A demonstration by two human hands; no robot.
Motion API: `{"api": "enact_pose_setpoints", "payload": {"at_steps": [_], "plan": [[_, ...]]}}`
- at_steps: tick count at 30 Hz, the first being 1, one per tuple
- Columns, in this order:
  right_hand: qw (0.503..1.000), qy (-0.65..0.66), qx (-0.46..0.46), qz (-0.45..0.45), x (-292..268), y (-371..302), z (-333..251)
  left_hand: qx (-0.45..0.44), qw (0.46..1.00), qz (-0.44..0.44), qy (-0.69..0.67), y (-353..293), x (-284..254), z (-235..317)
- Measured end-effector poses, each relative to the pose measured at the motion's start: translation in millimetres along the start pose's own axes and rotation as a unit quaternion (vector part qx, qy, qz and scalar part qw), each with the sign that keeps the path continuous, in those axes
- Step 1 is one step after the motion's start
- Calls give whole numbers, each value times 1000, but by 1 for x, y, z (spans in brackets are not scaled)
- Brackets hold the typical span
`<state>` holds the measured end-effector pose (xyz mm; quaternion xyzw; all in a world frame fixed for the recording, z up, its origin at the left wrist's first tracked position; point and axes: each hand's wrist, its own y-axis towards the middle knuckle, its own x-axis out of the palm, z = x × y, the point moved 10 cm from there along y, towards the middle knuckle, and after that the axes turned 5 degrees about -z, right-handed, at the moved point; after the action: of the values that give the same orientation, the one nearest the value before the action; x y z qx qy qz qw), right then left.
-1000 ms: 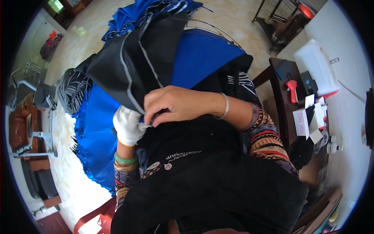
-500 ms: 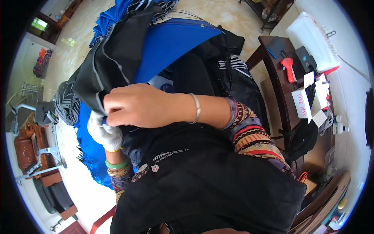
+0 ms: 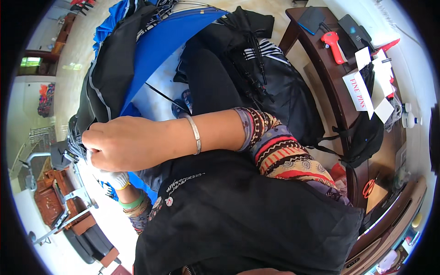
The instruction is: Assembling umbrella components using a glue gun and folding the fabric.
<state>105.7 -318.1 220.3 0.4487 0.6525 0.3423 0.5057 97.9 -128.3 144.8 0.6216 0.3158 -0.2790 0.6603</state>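
An umbrella canopy, with black fabric (image 3: 110, 68) edged in grey and a blue panel (image 3: 160, 48), spreads in front of me toward the upper left, its thin metal ribs showing at the top. My right hand (image 3: 120, 143), bare with a silver bangle, reaches across to the left and is closed at the canopy's lower edge; the exact spot it pinches is hidden. Just below it is my left hand (image 3: 112, 178) in a white glove, its fingers mostly covered by the right hand. A thin dark rod (image 3: 166, 98) slants under the blue panel.
Black umbrella frames (image 3: 256, 68) lie over dark fabric right of my leg. On the right, a dark wooden table (image 3: 316, 68) carries a red and white handheld tool (image 3: 333, 47) and an opened white box (image 3: 360, 94). A black bag (image 3: 364, 140) hangs beside it. Exercise equipment (image 3: 75, 197) stands at left.
Both hands have moved left and a little down, drawing the canopy edge along. The view has shifted, and floor and a foot now show under the blue panel.
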Motion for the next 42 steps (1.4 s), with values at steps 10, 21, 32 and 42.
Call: {"api": "enact_pose_setpoints", "payload": {"at_steps": [10,21,32,42], "plan": [[995,92,45,-4,11,-5,22,-110,880,-33,-460,-1,12,-30],[996,-56,-1,63,7,-16,7,-18,941,-73,-328,6,-1,4],[993,-77,-60,59,-6,-11,-5,205,952,-136,-182,-11,13,47],[959,190,-43,-204,22,-16,11,152,985,-80,10,-29,-10,31]]}}
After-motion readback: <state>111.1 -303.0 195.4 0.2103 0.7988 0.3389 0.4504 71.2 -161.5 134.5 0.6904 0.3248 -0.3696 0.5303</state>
